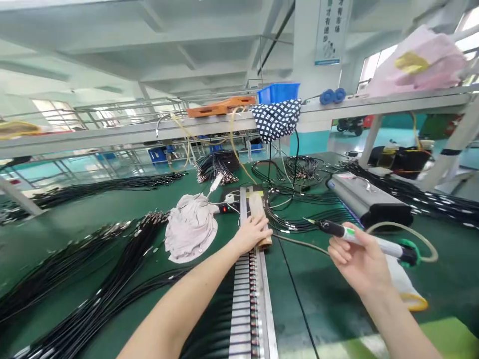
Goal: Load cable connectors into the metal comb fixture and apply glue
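My left hand [252, 233] lies over a long pale block [256, 204] with a brown, wood-like end, its fingers bent around the block's sides. The block sits on a long metal rail fixture [266, 299], which holds a row of black cables with small metal ends, side by side. To the right, my right hand [359, 259] is closed around a glue syringe [377, 243] with a thin pointed tip, a dark front part and a green ring at the rear. A beige hose [426, 234] loops from its back end. The tip points left, apart from the fixture.
A crumpled pale cloth [190, 227] and a power strip [226, 207] lie left of the fixture. Bundles of black cables [123, 259] spread over the green table [299, 279]. A grey lamp housing [368, 197] glows purple underneath at the right. A shelf [348, 107] crosses above the table.
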Tool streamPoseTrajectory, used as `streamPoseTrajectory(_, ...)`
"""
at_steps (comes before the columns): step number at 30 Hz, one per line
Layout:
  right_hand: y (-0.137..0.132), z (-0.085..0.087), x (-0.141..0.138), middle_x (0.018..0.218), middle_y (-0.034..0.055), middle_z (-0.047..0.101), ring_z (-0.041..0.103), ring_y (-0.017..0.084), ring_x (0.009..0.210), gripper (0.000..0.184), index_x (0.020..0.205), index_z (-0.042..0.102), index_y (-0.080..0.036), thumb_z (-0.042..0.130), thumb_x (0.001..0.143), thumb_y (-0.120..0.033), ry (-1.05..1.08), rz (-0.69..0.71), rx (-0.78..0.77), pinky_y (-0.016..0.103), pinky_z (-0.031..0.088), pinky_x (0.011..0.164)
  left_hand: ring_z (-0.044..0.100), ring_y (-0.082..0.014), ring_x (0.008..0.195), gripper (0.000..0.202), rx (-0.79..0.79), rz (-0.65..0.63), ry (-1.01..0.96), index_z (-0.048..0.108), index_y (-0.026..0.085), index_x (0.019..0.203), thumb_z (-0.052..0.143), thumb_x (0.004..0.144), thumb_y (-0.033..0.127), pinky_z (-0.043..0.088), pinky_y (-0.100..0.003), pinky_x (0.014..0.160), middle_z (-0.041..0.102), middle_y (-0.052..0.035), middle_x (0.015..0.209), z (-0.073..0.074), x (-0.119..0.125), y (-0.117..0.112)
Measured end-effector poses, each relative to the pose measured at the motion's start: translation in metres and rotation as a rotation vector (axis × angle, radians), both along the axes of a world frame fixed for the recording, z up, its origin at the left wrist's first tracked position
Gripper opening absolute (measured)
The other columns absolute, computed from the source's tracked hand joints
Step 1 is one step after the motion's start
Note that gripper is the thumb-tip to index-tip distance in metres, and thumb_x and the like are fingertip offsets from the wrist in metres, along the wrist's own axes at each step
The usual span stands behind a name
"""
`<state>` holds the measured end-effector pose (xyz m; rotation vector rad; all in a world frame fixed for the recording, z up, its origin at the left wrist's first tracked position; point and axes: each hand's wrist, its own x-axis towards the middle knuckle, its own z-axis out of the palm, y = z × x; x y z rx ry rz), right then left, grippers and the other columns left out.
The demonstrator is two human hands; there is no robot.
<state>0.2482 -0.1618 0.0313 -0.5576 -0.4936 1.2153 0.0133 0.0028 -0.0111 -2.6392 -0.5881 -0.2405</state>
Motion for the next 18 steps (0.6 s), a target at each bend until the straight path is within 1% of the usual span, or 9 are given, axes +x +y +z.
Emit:
streamPoseTrajectory(3,0.018,-0.012,-0.011,0.050,-0.0042,0.040,0.033,0.007,0.043,0.027,0.092,0.066,-0.024,0.068,0.068,-0.035,-0.018,-0.009,-0.058,0.017,0.029,0.039,0.034,-0.0267,0.130,0.030,-0.023,0.022,-0.052,0.055,0.022,0.115,0.048,0.087,0.016,0.037,-0.039,0.097,0.049,-0.0094,0.131,-0.013,0.007,0.022)
streamPoseTrajectory(5,0.024,-0.017,-0.019,0.049,-0.0039,0.040,0.032,0.006,0.042,0.025,0.087,0.068,-0.022,0.069,0.067,-0.037,-0.049,-0.003,-0.095,0.017,0.029,0.038,0.031,-0.0265,0.132,0.042,-0.049,0.028,-0.082,0.049,0.022,0.123,0.052,0.082,0.013,0.035,-0.040,0.101,0.042,-0.0098,0.138,-0.017,0.010,0.026)
streamPoseTrajectory(7,0.025,-0.019,-0.026,0.047,-0.0038,0.039,0.031,0.006,0.040,0.024,0.083,0.070,-0.022,0.068,0.067,-0.039,-0.091,-0.004,-0.130,0.018,0.028,0.037,0.025,-0.0295,0.134,0.062,-0.080,0.038,-0.145,0.040,0.023,0.133,0.057,0.075,0.010,0.031,-0.044,0.103,0.032,-0.0107,0.145,-0.017,0.007,0.021)
streamPoseTrajectory(9,0.020,-0.015,-0.030,0.045,-0.0038,0.038,0.031,0.007,0.039,0.023,0.082,0.071,-0.022,0.068,0.067,-0.040,-0.159,-0.018,-0.150,0.018,0.027,0.036,0.020,-0.0331,0.136,0.073,-0.119,0.056,-0.233,0.034,0.025,0.138,0.057,0.071,0.008,0.028,-0.049,0.104,0.026,-0.0107,0.148,-0.015,-0.007,0.009)
streamPoseTrajectory(11,0.012,-0.010,-0.033,0.041,-0.0033,0.037,0.032,0.008,0.038,0.023,0.082,0.072,-0.024,0.066,0.069,-0.041,-0.282,-0.042,-0.144,0.020,0.028,0.036,0.022,-0.0328,0.134,0.070,-0.180,0.086,-0.307,0.037,0.024,0.136,0.054,0.070,0.008,0.029,-0.050,0.103,0.030,-0.0098,0.145,-0.013,-0.030,-0.007)
streamPoseTrajectory(14,0.006,-0.004,-0.041,0.040,-0.0006,0.041,0.037,0.010,0.037,0.021,0.077,0.073,-0.024,0.068,0.068,-0.042,-0.534,-0.115,-0.122,0.023,0.031,0.035,0.037,-0.0271,0.125,0.053,-0.347,0.185,-0.373,0.045,0.020,0.127,0.050,0.076,0.010,0.037,-0.044,0.098,0.044,-0.0104,0.134,-0.015,-0.073,-0.029)
streamPoseTrajectory(16,0.007,-0.004,-0.051,0.048,0.0020,0.051,0.040,0.010,0.039,0.020,0.073,0.073,-0.025,0.072,0.065,-0.043,-0.695,-0.177,-0.133,0.024,0.032,0.034,0.045,-0.0228,0.115,0.039,-0.469,0.229,-0.399,0.050,0.018,0.120,0.049,0.082,0.016,0.041,-0.040,0.095,0.051,-0.0095,0.124,-0.019,-0.095,-0.041)
streamPoseTrajectory(18,0.013,-0.006,-0.064,0.059,0.0033,0.059,0.044,0.011,0.041,0.021,0.073,0.073,-0.025,0.072,0.064,-0.044,-0.866,-0.220,-0.156,0.024,0.034,0.034,0.048,-0.0206,0.110,0.029,-0.530,0.227,-0.415,0.053,0.017,0.113,0.050,0.085,0.022,0.041,-0.038,0.094,0.055,-0.0078,0.118,-0.024,-0.107,-0.051)
